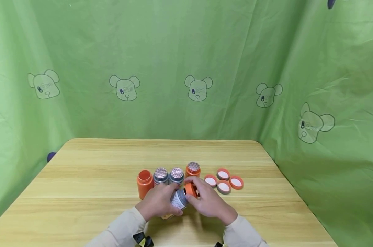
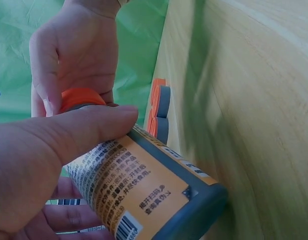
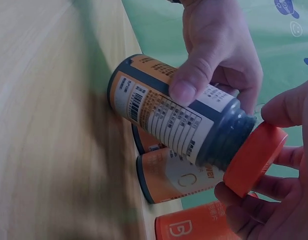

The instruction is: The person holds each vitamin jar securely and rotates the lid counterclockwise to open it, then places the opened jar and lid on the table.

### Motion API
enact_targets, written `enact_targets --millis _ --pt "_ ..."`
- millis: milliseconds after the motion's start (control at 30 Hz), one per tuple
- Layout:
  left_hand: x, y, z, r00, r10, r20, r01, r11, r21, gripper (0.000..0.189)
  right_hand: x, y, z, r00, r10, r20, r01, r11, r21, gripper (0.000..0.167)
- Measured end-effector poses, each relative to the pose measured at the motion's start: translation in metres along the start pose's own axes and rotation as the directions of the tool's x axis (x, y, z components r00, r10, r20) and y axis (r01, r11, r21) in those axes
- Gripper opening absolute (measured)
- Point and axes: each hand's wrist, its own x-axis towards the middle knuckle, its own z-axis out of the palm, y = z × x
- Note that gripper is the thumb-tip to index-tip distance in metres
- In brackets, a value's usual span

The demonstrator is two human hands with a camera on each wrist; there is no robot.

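My left hand (image 1: 159, 201) grips a dark grey supplement bottle (image 1: 178, 200) with an orange and white label, its thumb lying along the label. The bottle is tilted, its mouth pointing up toward the right hand. With thumb and fingers my right hand (image 1: 207, 199) pinches an orange screw cap (image 3: 256, 157) at the bottle's mouth. In the right wrist view, threads on the grey neck (image 3: 229, 140) show beside the cap, which sits askew there. The left wrist view shows the bottle's barcode and dark base, with the cap partly hidden behind the left thumb.
Behind the hands stand an uncapped orange bottle (image 1: 145, 185), two grey bottles (image 1: 161, 175) with foil seals, and a foil-sealed orange bottle (image 1: 193, 168). To the right, several removed caps (image 1: 223, 187) lie with white liners up. Green curtain (image 1: 161, 113) surrounds the wooden table (image 1: 97, 171).
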Motion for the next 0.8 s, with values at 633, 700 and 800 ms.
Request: enact_targets --millis 633,700,800 --pt "0.001 0.001 0.002 0.997 -0.072 -0.014 0.071 0.995 -0.068 0.073 -0.023 0.05 -0.003 0.99 0.082 -0.115 -0.09 0.994 -0.063 0.028" --pt "0.001 0.0 0.002 0.997 -0.074 -0.024 0.072 0.995 -0.071 0.07 -0.026 0.055 -0.003 0.989 0.106 -0.107 -0.113 0.992 -0.063 0.027" --pt "0.002 -0.002 0.003 0.996 -0.07 -0.047 0.067 0.995 -0.07 0.069 -0.03 0.062 -0.003 0.986 0.143 -0.083 -0.149 0.986 -0.072 0.026"
